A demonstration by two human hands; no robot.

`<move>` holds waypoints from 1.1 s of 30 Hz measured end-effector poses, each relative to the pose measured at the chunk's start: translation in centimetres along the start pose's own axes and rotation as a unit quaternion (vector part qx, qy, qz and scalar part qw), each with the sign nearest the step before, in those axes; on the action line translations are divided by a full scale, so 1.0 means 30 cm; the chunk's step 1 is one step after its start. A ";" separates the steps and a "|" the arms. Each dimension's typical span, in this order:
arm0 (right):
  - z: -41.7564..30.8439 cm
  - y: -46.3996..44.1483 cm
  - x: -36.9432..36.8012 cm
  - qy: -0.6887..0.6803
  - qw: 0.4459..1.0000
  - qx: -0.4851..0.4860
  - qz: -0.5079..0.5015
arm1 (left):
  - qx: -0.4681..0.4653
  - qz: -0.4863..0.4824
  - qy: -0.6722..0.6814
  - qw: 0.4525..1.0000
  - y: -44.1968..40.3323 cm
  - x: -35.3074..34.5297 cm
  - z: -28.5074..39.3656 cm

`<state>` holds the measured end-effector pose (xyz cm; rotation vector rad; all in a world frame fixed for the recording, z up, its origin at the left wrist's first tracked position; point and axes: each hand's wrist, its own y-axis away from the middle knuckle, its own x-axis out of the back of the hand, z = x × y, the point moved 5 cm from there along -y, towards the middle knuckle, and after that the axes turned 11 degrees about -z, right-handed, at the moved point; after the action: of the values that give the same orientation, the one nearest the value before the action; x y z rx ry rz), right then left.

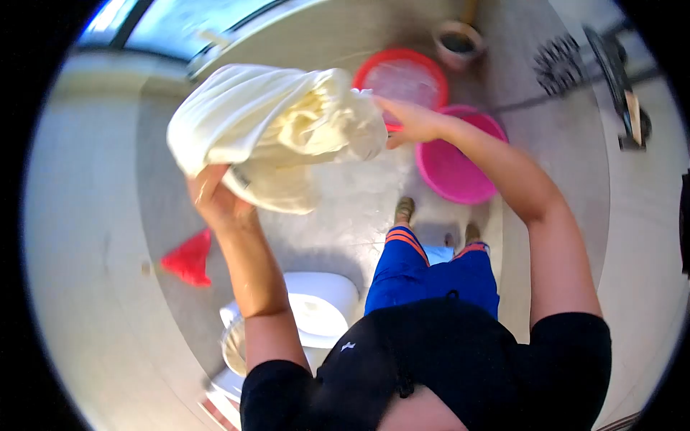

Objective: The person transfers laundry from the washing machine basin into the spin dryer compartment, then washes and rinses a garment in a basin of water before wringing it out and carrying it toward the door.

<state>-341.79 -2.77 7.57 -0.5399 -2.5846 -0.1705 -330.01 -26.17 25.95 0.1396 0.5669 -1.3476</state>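
A bunched cream-white cloth garment (pixel 244 115) is held up in front of me, wide on the left and gathered on the right. Its lower left edge is gripped by my left hand (pixel 214 197), the fingers partly covered by the fabric. My right hand (pixel 408 123) is closed at the gathered right end of the cloth. A small red piece (pixel 393 128) shows beside the fingers there; I cannot make out what it is. Below and behind the right hand stands a pink basin (pixel 460 169). Beyond it is a red-rimmed basin (pixel 440 72) with whitish contents.
A white toilet (pixel 345 294) stands low on the left, a bin (pixel 233 348) beside it. A red cloth-like thing (pixel 189 260) is against the left wall. A bucket (pixel 458 44) with dark contents stands at the back. A black rack (pixel 618 86) is at right, a window (pixel 187 25) at upper left.
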 end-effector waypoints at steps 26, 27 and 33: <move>-0.720 0.453 -0.367 -0.734 0.635 0.131 -0.203 | -0.053 0.282 -0.246 0.926 1.612 -0.754 0.336; -0.707 0.445 -0.351 -0.689 0.684 0.154 -0.186 | -0.034 0.297 -0.258 0.919 1.659 -0.730 0.325; -0.830 0.404 -0.473 -0.656 0.693 0.186 -0.234 | 0.088 0.395 -0.371 0.836 1.917 -0.561 0.290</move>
<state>-314.55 -1.96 22.59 0.3980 -3.9025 0.9125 -274.82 -1.38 28.35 -0.0150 -0.2814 -0.5424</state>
